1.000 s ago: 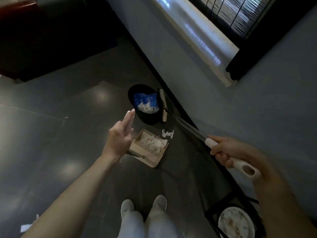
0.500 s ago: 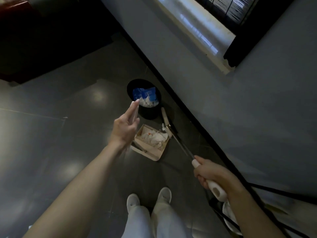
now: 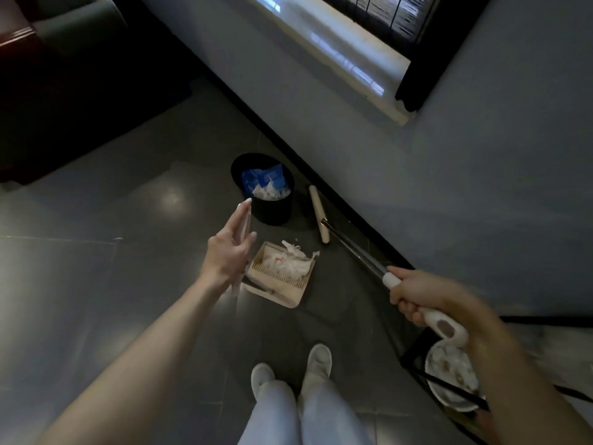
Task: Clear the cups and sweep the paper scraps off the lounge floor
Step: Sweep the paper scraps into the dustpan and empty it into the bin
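Already the paper scraps (image 3: 285, 261) lay heaped in the cream dustpan (image 3: 282, 289) at frame centre, on the floor (image 3: 128, 284) just below the black bin (image 3: 272, 210), which held white and blue litter. Sweeping here looked nearly done. Tipping the pan into the bin remained, and no cups showed. The left grip (image 3: 229, 253), arm stretched forward, pinched the dustpan handle (image 3: 246, 220) between straight fingers and thumb. The right grip (image 3: 417, 295) was wrapped round the broom handle (image 3: 356, 252), with the broom head (image 3: 317, 210) by the wall, right of the bin.
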### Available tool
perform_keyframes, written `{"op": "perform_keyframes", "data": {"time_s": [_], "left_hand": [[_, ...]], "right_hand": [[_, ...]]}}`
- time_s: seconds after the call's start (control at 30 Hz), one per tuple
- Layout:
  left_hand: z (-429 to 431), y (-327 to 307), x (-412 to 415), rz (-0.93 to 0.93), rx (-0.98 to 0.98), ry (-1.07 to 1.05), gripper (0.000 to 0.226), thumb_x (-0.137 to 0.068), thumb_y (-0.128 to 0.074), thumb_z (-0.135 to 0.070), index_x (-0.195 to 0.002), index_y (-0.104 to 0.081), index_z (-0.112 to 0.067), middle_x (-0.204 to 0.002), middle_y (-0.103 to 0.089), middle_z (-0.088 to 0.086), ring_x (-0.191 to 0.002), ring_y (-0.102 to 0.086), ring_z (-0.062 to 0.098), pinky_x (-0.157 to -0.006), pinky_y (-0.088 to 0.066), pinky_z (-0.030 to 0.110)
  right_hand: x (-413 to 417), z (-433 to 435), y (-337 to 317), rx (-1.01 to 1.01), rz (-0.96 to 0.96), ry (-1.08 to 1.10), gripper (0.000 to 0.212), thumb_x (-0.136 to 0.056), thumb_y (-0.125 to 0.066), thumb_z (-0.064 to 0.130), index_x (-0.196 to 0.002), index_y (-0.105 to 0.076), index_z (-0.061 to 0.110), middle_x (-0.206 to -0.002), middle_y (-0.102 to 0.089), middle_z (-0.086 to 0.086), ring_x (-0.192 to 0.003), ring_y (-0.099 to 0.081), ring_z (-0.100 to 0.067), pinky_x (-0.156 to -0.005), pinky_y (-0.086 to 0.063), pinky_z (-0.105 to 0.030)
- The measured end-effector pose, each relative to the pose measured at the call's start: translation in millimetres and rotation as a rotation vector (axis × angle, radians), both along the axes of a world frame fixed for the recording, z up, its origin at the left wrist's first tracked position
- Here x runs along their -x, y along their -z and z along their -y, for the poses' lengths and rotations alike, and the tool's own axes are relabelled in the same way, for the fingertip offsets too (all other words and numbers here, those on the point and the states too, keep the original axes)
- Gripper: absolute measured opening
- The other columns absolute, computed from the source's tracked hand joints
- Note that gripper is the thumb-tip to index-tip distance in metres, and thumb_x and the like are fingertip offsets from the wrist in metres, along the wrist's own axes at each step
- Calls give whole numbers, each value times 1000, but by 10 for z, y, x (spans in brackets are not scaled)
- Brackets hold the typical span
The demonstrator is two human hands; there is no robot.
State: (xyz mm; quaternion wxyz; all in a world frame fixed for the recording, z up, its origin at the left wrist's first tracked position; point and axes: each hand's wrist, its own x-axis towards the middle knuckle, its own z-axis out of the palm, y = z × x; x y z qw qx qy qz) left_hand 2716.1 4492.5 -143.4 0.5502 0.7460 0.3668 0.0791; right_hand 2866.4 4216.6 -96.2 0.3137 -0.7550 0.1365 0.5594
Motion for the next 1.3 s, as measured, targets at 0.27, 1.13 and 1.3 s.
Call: {"op": "perform_keyframes", "data": {"time_s": [0.27, 1.13, 1.3], "left_hand": [[56, -26, -95, 67, -27, -2, 58, -96, -53, -6, -145, -38, -34, -141, -42, -14, -129, -47, 13, -108, -39, 31], [-737, -225, 2514, 165, -249, -531, 55, -96, -53, -4, -141, -42, -34, -134, -39, -32, -117, -33, -28, -103, -26, 3], [-776, -251, 2770, 110, -350, -744, 56, -96, -53, -7, -137, -38, -41, -140, -40, -18, -125, -34, -12, -102, -29, 5]], "right_hand": [[803, -296, 387, 96, -21, -183, 73, -88, -47, 0, -150, -26, 35, -70, -52, -7, -45, -42, -8, -39, -36, -20], [1692, -1917, -792, 13, 85, -915, 72, -90, -55, 8, -148, -25, 38, -79, -60, -3, -46, -50, -4, -44, -43, -17], [1592, -2438, -863, -29, 91, -1023, 71, -89, -57, 6, -147, -28, 36, -77, -57, -6, -38, -48, -3, -38, -39, -16]]}}
